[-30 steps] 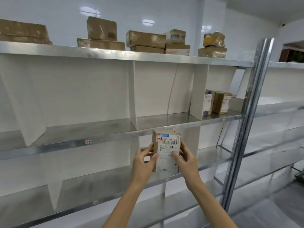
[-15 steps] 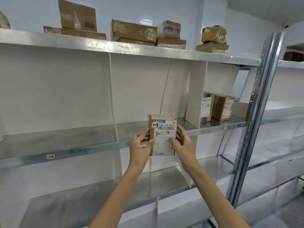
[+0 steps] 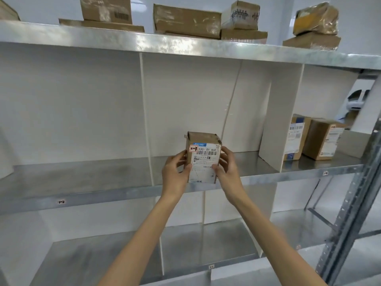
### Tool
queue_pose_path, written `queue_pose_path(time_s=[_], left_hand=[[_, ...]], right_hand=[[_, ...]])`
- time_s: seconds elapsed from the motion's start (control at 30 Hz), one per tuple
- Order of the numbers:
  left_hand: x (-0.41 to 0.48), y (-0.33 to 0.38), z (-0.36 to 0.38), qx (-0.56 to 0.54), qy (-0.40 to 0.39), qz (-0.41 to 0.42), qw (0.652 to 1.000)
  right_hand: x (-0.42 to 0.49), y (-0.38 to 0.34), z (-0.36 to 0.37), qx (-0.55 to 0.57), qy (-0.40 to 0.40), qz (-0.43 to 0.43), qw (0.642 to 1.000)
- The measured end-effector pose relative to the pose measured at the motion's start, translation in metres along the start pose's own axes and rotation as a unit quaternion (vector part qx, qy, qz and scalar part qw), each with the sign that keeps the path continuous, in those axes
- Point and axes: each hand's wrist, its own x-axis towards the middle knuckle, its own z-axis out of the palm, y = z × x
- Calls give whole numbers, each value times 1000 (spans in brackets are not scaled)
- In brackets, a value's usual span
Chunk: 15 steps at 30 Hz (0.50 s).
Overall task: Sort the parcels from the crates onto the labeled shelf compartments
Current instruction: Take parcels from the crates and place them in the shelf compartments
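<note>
Brown cardboard parcel [image 3: 203, 157], taller than wide, is held upright with its white shipping label and a small red-edged sticker [image 3: 193, 149] facing the person.

Hands: the left hand [image 3: 175, 172] grips the left side and the right hand [image 3: 228, 168] grips the right side. Each has its thumb on the label face and its fingers curled round the side. Neither hand is nearer; the hold is even.

Position: the parcel is at the front lip of the middle shelf [image 3: 123, 195], in line with the centre compartment [image 3: 195, 100]. Its lower edge overlaps the lip. Whether it rests on the metal or is just above it cannot be told.

Governing relation: the compartment lies straight ahead of the hands, beyond the parcel, between 2 white dividers [image 3: 146, 120]. The long axis is vertical, so a level push forward would likely seat it standing.

Surface and room: the floor of the compartment is flat, bare sheet metal, and height and width look ample for this parcel. A tag [image 3: 61, 201] marks the left compartment and another tag [image 3: 325, 172] marks the right. No tag shows for the centre compartment, which may be hidden by the hands, so the match to the sticker cannot be confirmed.

Other stock: 2 boxes [image 3: 323, 139] stand in the right compartment, and several cartons [image 3: 186, 19] are on the top shelf.
</note>
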Motion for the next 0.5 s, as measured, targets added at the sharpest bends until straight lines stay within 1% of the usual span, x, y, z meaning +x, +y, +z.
queue_pose_path(time_s=[0.13, 0.37, 0.43, 0.5], left_hand=[[8, -17, 6, 37, 15, -10, 999], [11, -33, 12, 104, 39, 17, 994], [16, -35, 12, 121, 48, 16, 991], [20, -39, 12, 162, 63, 21, 985]], right_hand=[[16, 19, -1, -14, -32, 13, 999], [38, 36, -13, -47, -104, 9, 993], [44, 40, -11, -57, -109, 1, 992], [49, 46, -6, -73, -112, -14, 991]])
